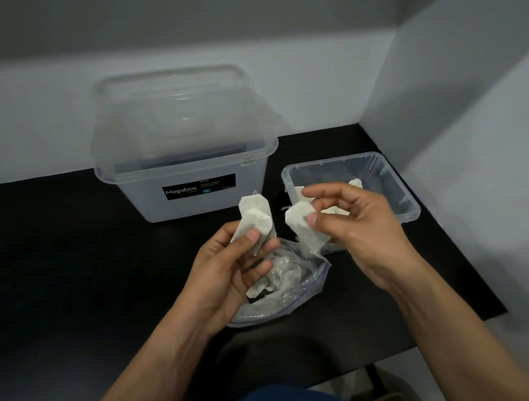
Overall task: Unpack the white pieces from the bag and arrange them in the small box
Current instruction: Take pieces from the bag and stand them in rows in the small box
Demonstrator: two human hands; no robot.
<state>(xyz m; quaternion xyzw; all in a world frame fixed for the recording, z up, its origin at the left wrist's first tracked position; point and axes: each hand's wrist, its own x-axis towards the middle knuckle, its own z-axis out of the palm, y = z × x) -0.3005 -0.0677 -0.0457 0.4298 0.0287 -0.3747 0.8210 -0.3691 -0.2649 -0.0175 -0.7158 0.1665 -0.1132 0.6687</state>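
Observation:
My left hand grips a small bunch of white pieces between thumb and fingers, above the clear plastic bag. My right hand pinches one white piece between thumb and fingers, just left of the small clear box. The bag lies open on the black table, with more white pieces inside it. A few white pieces lie in the small box, partly hidden behind my right hand.
A large clear storage box with a black label stands behind the bag, its lid leaning against the wall. The black table ends in a wall on the right. The table's front edge is near my lap.

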